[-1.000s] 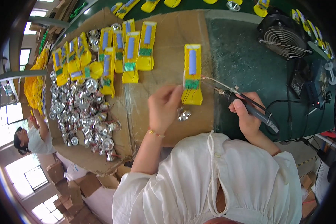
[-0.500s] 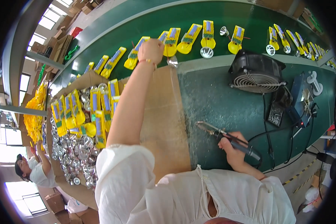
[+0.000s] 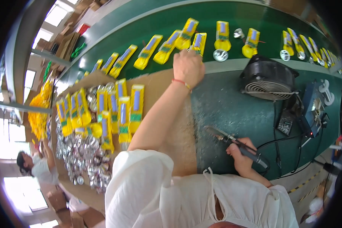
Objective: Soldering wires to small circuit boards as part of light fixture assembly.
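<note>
My left hand [image 3: 188, 68] reaches to the near edge of the green conveyor, fingers curled round the lower end of a yellow flashlight housing [image 3: 200, 41] with a blue-violet strip on it. My palm hides that housing's lower part and the fingertips. In my right hand [image 3: 242, 155] is a soldering iron [image 3: 249, 152] with a dark handle. Its long metal tip points left over the green bench, apart from any housing. On the conveyor just left of my left hand lie other yellow housings [image 3: 187, 33]; a silver reflector [image 3: 220, 55] hangs at one to the right.
A black fan [image 3: 269, 78] stands at the right, near a blue soldering station [image 3: 311, 104] and a white spool [image 3: 326, 92]. At left, yellow housings [image 3: 136, 106] lie beside heaped silver reflectors [image 3: 79, 155] on cardboard [image 3: 178, 148]. Another person [image 3: 40, 167] is at far left.
My left hand has moved right along the conveyor edge to another housing, which now sits nearer me. The soldering iron stays over the bench. The whole view has shifted slightly.
</note>
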The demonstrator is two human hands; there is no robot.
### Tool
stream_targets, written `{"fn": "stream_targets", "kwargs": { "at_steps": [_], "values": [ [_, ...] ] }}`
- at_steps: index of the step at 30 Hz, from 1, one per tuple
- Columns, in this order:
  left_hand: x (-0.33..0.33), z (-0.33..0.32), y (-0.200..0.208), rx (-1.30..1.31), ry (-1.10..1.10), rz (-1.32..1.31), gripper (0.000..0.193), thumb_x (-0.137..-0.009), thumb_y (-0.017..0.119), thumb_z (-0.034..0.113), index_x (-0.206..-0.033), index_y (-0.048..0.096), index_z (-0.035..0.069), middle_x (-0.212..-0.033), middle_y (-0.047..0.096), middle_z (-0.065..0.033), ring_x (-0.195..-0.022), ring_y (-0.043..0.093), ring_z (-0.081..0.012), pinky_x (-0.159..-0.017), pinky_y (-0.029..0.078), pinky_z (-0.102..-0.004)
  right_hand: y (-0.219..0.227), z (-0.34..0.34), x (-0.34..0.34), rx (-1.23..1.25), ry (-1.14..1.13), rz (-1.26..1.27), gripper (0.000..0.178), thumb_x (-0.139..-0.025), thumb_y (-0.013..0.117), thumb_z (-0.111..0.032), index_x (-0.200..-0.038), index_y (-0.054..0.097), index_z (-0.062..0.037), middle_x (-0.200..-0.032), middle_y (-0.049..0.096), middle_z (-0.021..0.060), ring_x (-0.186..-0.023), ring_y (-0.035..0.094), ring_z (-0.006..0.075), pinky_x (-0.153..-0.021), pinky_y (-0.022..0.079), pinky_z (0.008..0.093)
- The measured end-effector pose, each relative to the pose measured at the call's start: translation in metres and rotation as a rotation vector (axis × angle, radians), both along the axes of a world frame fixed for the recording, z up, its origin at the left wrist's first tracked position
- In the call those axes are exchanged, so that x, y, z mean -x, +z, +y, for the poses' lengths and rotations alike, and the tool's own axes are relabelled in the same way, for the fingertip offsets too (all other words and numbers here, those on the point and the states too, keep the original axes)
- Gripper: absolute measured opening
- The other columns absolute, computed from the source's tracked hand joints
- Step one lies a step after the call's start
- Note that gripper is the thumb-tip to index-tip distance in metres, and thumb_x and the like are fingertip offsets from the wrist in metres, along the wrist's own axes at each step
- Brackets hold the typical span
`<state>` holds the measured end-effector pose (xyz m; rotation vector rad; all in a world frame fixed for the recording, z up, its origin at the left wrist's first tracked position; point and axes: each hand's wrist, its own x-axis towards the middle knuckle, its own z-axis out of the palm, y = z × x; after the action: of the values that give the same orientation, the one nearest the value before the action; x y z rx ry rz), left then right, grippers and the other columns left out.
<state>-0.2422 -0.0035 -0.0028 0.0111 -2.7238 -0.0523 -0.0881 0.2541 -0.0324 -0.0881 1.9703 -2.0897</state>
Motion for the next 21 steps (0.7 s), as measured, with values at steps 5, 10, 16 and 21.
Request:
{"fn": "stream_targets", "kwargs": {
  "at_steps": [5, 10, 16, 21],
  "values": [
    [-0.155, 0.019, 0.006, -0.079, -0.029, 0.013, 0.012, -0.062, 0.062, 0.015, -0.059, 0.052, 0.010, -0.069, 0.046, -0.0045, -0.069, 0.048, -0.0210, -0.062, 0.037, -0.0355, 0.004, -0.003, 0.005, -0.089, -0.031, 0.012, 0.014, -0.083, 0.057, -0.010, -0.090, 0.052, 0.0020, -0.067, 0.059, 0.0091, -0.058, 0.057, 0.0120, -0.053, 0.046, 0.0231],
    [-0.253, 0.044, -0.001, -0.073, 0.022, 0.020, 0.017, -0.061, 0.066, 0.018, -0.060, 0.050, 0.011, -0.069, 0.044, -0.0030, -0.067, 0.047, -0.0205, -0.062, 0.036, -0.0333, -0.004, -0.004, 0.006, 0.002, -0.048, 0.094, 0.015, -0.086, 0.056, -0.013, -0.092, 0.054, 0.0001, -0.067, 0.056, 0.0050, -0.056, 0.050, 0.0085, -0.052, 0.039, 0.0195],
    [-0.322, -0.021, 0.025, -0.150, 0.559, 0.204, 0.019, -0.063, 0.070, 0.019, -0.070, 0.056, 0.007, -0.075, 0.055, -0.0069, -0.072, 0.053, -0.0271, -0.067, 0.041, -0.0378, -0.002, -0.003, -0.001, -0.013, -0.050, 0.141, 0.015, -0.086, 0.056, -0.014, -0.092, 0.054, -0.0006, -0.068, 0.056, 0.0045, -0.056, 0.050, 0.0081, -0.052, 0.039, 0.0187],
    [-0.376, -0.087, 0.011, 0.355, 0.977, -0.150, 0.006, -0.072, 0.056, 0.013, -0.070, 0.061, 0.010, -0.082, 0.052, -0.0036, -0.085, 0.049, -0.0234, -0.073, 0.038, -0.0368, 0.007, -0.004, -0.013, 0.000, 0.017, 0.175, 0.014, -0.085, 0.056, -0.013, -0.092, 0.055, -0.0003, -0.068, 0.056, 0.0048, -0.056, 0.051, 0.0087, -0.052, 0.040, 0.0187]
  ]
}}
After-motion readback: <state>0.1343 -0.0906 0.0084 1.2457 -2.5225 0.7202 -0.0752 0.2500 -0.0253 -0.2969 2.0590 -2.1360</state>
